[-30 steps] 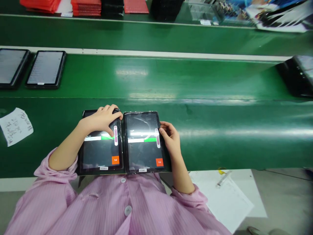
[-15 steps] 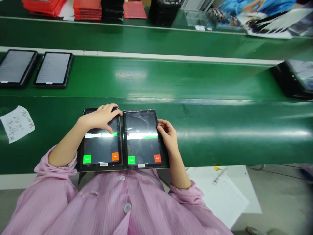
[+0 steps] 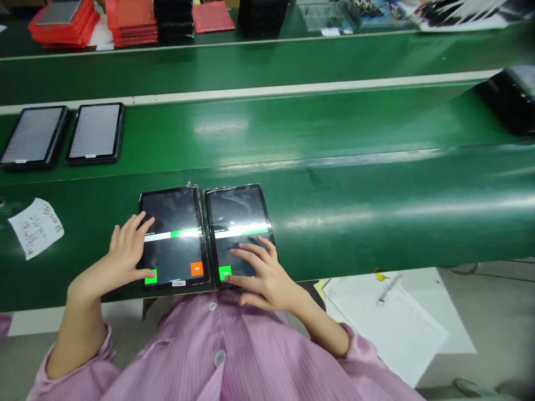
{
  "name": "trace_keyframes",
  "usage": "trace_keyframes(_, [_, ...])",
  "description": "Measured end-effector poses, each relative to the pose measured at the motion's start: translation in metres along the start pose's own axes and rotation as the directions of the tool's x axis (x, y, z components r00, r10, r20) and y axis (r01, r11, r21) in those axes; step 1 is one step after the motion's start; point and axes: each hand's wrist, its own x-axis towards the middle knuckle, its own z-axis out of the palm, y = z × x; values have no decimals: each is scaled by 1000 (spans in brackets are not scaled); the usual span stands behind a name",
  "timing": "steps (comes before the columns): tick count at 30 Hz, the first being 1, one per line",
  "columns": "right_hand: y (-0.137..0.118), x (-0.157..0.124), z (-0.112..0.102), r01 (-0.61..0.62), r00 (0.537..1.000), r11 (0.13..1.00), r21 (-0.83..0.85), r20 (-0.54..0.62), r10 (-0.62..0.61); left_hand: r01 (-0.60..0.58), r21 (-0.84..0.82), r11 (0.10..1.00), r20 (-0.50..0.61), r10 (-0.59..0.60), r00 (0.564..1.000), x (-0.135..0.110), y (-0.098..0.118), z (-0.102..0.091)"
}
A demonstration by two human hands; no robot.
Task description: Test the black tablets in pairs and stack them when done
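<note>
Two black tablets lie side by side on the near green belt (image 3: 355,223). The left tablet (image 3: 174,236) shows a white-and-green bar, a green button and an orange button. My left hand (image 3: 127,250) is open, fingers spread, thumb touching that green button. The right tablet (image 3: 239,225) shows the same bar. My right hand (image 3: 261,275) lies open over its lower half, thumb on its green button; its orange button is hidden by the hand.
Two more tablets (image 3: 64,136) with lit grey screens lie on the far belt at left. A handwritten note (image 3: 37,227) sits at left. Red and black stacks (image 3: 129,21) line the back shelf. Papers with a pen (image 3: 388,312) lie at lower right. A dark device (image 3: 507,97) is at far right.
Both hands left the tablets' upper edges and came down to the green buttons at the bottom of the screens. The vertical sliders vanished and green buttons appeared. The view tilted slightly.
</note>
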Motion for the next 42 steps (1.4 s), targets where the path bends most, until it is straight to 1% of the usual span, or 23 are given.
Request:
trace_keyframes(2, [0, 5, 0, 0, 999, 1000, -3, 47, 0, -5, -24, 1000, 5, 5, 1000, 9, 0, -8])
trace_keyframes(4, [5, 10, -5, -16, 998, 999, 35, 65, 13, -22, -29, 999, 25, 22, 999, 27, 3, -21])
trace_keyframes(6, [16, 16, -14, -69, 998, 994, 83, 8, 69, -59, -4, 998, 57, 59, 997, 56, 10, -33])
trace_keyframes(7, [25, 19, -18, -120, 991, 987, 104, -53, 126, -82, 14, 997, 65, 81, 995, 72, 16, -36])
trace_keyframes(8, [35, 23, -21, -189, 970, 974, 128, -131, 205, -109, 34, 993, 71, 106, 992, 89, 23, -39])
trace_keyframes(9, [47, 26, -23, -268, 929, 950, 161, -216, 299, -138, 52, 989, 73, 134, 988, 105, 29, -40])
trace_keyframes(10, [60, 30, -23, -345, 869, 914, 213, -296, 397, -169, 67, 983, 77, 163, 984, 121, 36, -40])
trace_keyframes(11, [74, 33, -21, -407, 792, 866, 288, -362, 493, -193, 75, 978, 81, 187, 979, 134, 42, -40])
trace_keyframes(12, [87, 35, -18, -449, 707, 808, 382, -401, 583, -207, 80, 975, 83, 200, 976, 144, 47, -40])
trace_keyframes(13, [99, 37, -14, -466, 628, 740, 485, -408, 663, -213, 84, 973, 85, 206, 975, 152, 51, -40])
trace_keyframes(14, [110, 37, -9, -461, 568, 670, 582, -386, 727, -212, 89, 973, 85, 205, 975, 157, 54, -40])
trace_keyframes(15, [118, 37, -4, -443, 535, 604, 663, -346, 771, -208, 95, 973, 84, 201, 976, 160, 57, -40])
trace_keyframes(16, [124, 36, 1, -422, 523, 547, 723, -299, 798, -203, 103, 974, 82, 195, 977, 161, 58, -40])
trace_keyframes(18, [129, 33, 7, -394, 541, 479, 784, -223, 811, -195, 110, 975, 81, 187, 979, 160, 59, -40])
trace_keyframes(20, [129, 31, 9, -384, 555, 452, 805, -190, 810, -185, 96, 978, 87, 177, 980, 157, 60, -41])
trace_keyframes(25, [126, 31, 7, -385, 518, 415, 825, -179, 836, -176, 51, 983, 117, 170, 979, 154, 60, -45])
trace_keyframes(31, [125, 33, 8, -381, 517, 416, 826, -183, 836, -172, -28, 985, 113, 174, 978, 152, 56, -45])
trace_keyframes(36, [126, 34, 10, -370, 524, 423, 827, -190, 830, -179, 10, 984, 119, 176, 977, 151, 58, -43])
trace_keyframes(42, [129, 34, 10, -372, 527, 423, 826, -188, 829, -157, 29, 987, 126, 152, 980, 151, 61, -43])
